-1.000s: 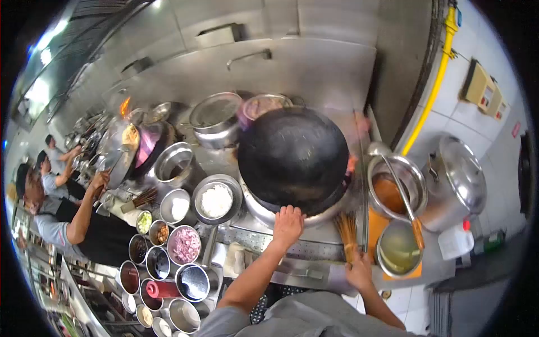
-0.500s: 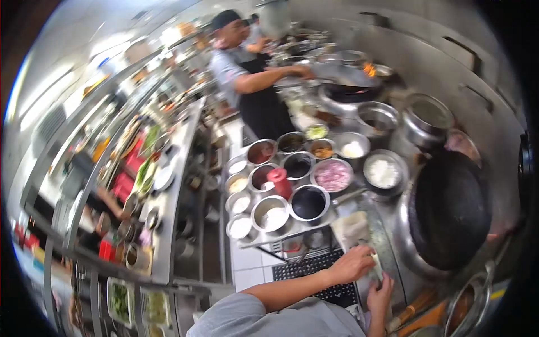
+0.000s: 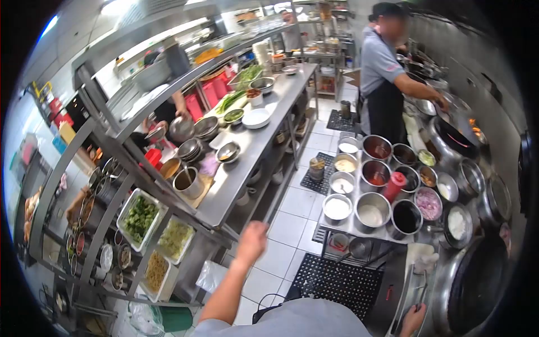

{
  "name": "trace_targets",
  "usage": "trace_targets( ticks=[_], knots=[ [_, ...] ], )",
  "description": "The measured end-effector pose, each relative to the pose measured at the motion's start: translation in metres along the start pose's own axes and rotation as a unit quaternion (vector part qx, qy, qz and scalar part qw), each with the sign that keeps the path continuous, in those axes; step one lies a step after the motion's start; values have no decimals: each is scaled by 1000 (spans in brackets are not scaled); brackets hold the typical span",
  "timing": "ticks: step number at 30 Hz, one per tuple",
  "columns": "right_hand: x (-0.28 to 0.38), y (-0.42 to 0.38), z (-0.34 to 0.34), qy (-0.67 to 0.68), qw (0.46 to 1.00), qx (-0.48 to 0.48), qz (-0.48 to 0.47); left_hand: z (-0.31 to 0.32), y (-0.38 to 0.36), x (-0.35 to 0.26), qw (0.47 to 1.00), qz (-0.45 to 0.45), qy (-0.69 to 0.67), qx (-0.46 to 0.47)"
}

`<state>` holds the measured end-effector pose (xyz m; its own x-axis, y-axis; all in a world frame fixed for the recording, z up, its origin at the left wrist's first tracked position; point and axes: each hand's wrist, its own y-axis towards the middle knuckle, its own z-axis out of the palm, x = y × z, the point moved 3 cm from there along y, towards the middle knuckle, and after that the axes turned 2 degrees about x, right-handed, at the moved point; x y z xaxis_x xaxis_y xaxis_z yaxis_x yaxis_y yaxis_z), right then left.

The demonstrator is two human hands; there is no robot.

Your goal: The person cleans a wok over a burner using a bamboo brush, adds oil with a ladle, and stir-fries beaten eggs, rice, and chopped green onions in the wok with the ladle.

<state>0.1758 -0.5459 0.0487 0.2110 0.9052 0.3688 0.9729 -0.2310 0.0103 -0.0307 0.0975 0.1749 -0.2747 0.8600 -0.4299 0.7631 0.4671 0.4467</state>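
Note:
My left hand (image 3: 251,240) is held out over the tiled floor between the counter and the stove side, fingers curled in, with nothing showing in it. At the bottom right, my right hand (image 3: 414,319) is closed around the lower end of a long-handled cooking utensil (image 3: 423,285). The utensil lies along the metal stove ledge, its far end by a pale cloth (image 3: 416,250). A large dark wok (image 3: 477,286) sits just right of this hand. Beyond the ledge stand metal pots, among them one with dark liquid (image 3: 406,217) and one with chopped onion (image 3: 429,203).
A red squeeze bottle (image 3: 396,182) stands among the pots. Another person (image 3: 387,84) works at a wok farther along. On the left are a steel counter (image 3: 264,149) with bowls and vegetables, and a tub of greens (image 3: 141,218). Black perforated mats (image 3: 337,283) lie on the floor.
My view has swung left. My hands were close together over the stove ledge; my left hand has moved away leftward, while my right stays near the ledge on the utensil.

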Motion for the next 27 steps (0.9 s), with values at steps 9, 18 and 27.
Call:
trace_targets(
  ticks=[9,18,27],
  knots=[
    [21,-4,-12,-86,992,5,92,-281,90,130,913,-47,287,-288],
    [-3,0,0,-80,996,-23,44,-333,164,269,841,-235,133,-469],
    [6,4,-3,-105,992,-13,69,-318,153,260,791,-153,229,-547]
  ],
)
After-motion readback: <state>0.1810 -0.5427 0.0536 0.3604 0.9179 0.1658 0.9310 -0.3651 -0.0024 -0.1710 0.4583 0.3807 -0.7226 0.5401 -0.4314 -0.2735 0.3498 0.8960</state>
